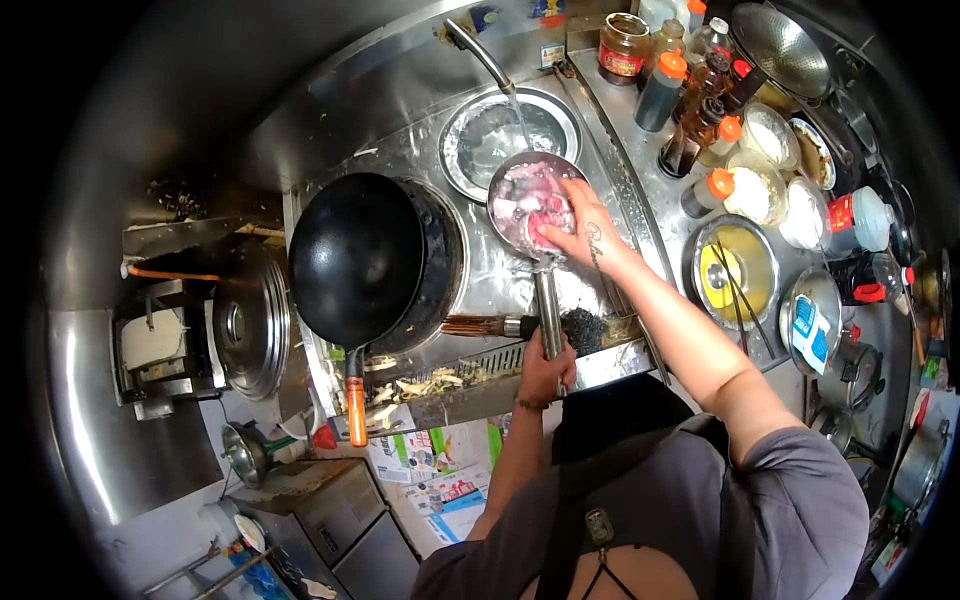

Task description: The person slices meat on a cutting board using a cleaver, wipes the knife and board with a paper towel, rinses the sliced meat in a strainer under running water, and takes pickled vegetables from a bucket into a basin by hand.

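Note:
A round metal ladle (508, 226) holds pink and whitish pieces, perhaps meat, in water. Its long handle is in my left hand (546, 372), fingers wrapped round it near the stove's front edge. My right hand (585, 225) rests over the ladle's right side, its fingers on the pieces; whether it grips any is hidden. Just behind, water runs from a metal tap (482, 55) into a steel basin (463, 152). To the left sits a black wok (355, 255) with an orange handle.
A bamboo brush (478, 326) and dark scrubber (583, 330) lie near the front edge, beside food scraps (430, 384). Sauce bottles (660, 92), a bowl of yellow liquid with chopsticks (765, 270) and white-filled bowls (755, 195) crowd the right counter. A steel lid (250, 325) stands left.

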`<action>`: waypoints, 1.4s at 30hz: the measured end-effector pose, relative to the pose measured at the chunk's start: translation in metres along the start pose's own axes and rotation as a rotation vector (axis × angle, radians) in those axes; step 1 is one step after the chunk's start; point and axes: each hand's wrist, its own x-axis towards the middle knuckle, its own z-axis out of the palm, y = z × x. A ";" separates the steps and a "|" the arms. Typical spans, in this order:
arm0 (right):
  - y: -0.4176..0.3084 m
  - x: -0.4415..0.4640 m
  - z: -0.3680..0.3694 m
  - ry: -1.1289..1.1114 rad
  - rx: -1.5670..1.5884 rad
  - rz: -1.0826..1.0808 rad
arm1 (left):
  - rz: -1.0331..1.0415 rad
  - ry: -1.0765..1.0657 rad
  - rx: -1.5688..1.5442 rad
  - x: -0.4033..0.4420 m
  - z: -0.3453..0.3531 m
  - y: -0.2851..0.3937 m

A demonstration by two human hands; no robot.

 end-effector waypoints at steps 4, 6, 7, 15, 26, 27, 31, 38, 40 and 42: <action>-0.001 0.019 0.012 0.183 0.258 0.144 | 0.036 0.122 0.370 -0.002 0.007 0.027; -0.002 0.024 0.023 0.226 0.287 0.131 | 0.032 0.128 0.397 -0.010 0.010 0.033; -0.003 0.024 0.030 0.243 0.343 0.152 | 0.044 0.164 0.420 -0.011 0.011 0.036; -0.024 0.028 0.076 0.341 0.716 0.184 | 0.066 0.343 0.820 -0.039 0.017 0.078; -0.049 0.004 0.082 0.129 1.894 0.659 | 0.060 0.327 1.684 -0.066 0.045 0.137; -0.047 -0.001 0.085 0.147 1.984 0.631 | 0.018 0.325 1.758 -0.066 0.046 0.136; -0.030 -0.014 0.093 0.122 2.063 0.697 | -0.072 0.303 1.922 -0.060 0.058 0.133; -0.021 0.002 0.082 0.143 1.679 0.801 | 0.025 0.260 1.888 -0.044 0.031 0.121; -0.036 0.034 0.067 0.127 0.911 0.674 | -0.163 0.286 0.919 -0.030 0.025 0.118; -0.049 0.059 0.063 0.034 0.311 0.469 | -0.122 0.258 0.324 -0.008 0.013 0.113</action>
